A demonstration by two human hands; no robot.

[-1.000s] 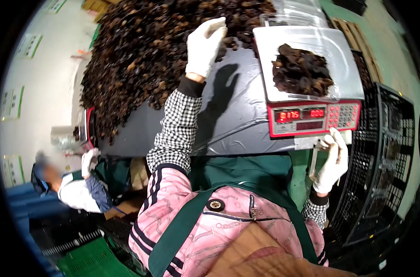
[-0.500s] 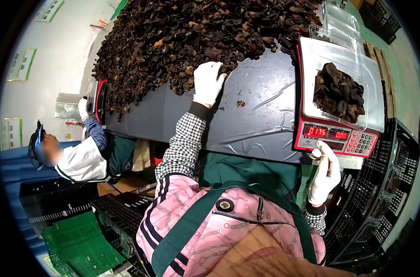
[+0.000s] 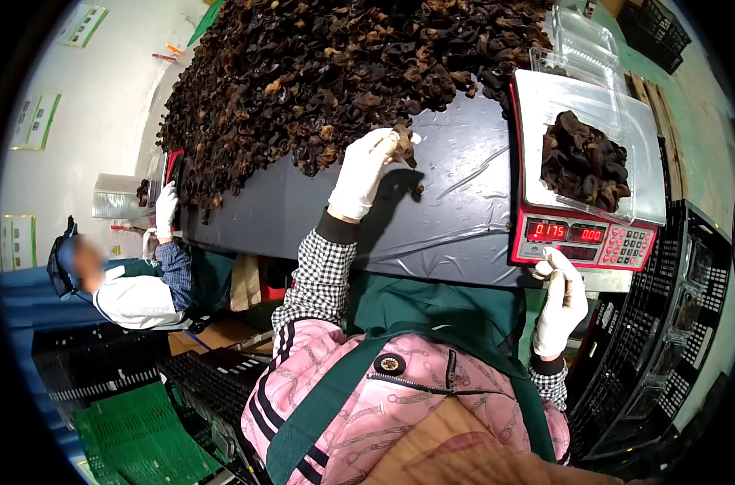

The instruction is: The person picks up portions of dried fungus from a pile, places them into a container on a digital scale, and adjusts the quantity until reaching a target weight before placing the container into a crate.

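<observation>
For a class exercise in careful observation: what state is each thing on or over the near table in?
Scale: on, reading 0.175 and 0.00 in red.
Tray: open, on the scale, holding mushrooms.
Mushroom pile: loose, heaped.
Table cover: creased.
Left hand: gloved, pinching a mushroom piece.
Right hand: gloved, fingers bent, grip unclear.
Clear containers: beyond the scale, whether empty unclear.
</observation>
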